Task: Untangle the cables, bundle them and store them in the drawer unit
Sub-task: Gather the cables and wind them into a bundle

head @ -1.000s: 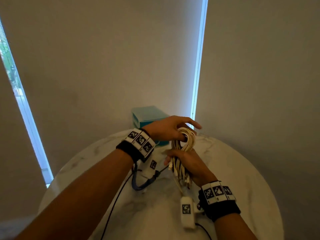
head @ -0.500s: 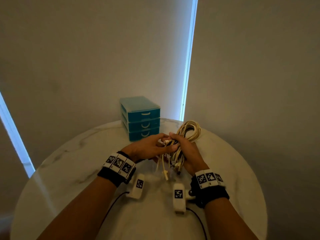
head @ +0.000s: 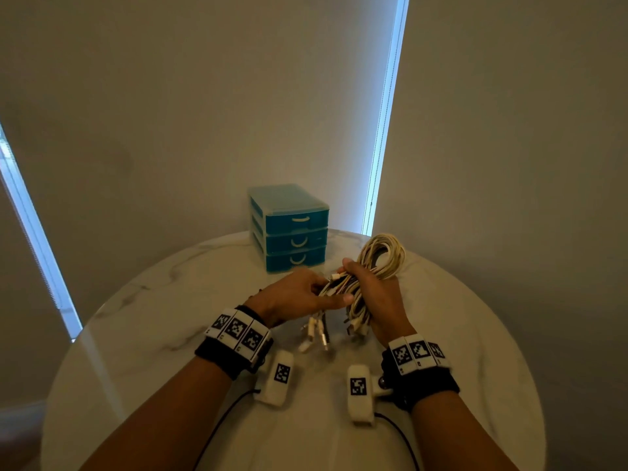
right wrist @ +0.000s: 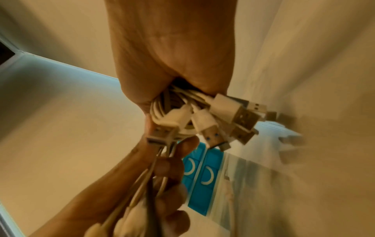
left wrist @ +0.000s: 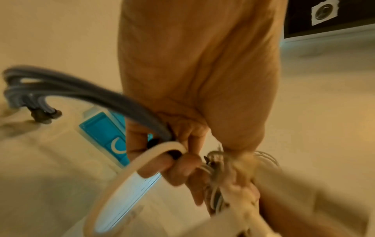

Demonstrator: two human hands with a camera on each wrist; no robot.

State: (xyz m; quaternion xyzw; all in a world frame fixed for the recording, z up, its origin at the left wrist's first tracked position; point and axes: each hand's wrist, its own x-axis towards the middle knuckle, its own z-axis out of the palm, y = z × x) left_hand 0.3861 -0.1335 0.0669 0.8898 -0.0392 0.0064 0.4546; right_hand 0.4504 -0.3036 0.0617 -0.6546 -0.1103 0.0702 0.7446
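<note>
The right hand (head: 375, 297) is gripping a bundle of cream cables (head: 380, 258) around its middle, fingers wrapped tight, the coiled loops sticking up past the fist and the USB plugs (right wrist: 227, 115) hanging out below. The left hand (head: 295, 294) is pinching a few loose cable ends (head: 316, 329) beside that bundle, its fingers curled around the strands, which are dangling just above the bench (head: 153, 334). Both hands are hovering over the round marble bench. Behind them, near the far edge, the teal drawer unit (head: 289, 226) is standing with all three drawers closed. Pale blinds (head: 204, 96) are hanging behind the bench.
</note>
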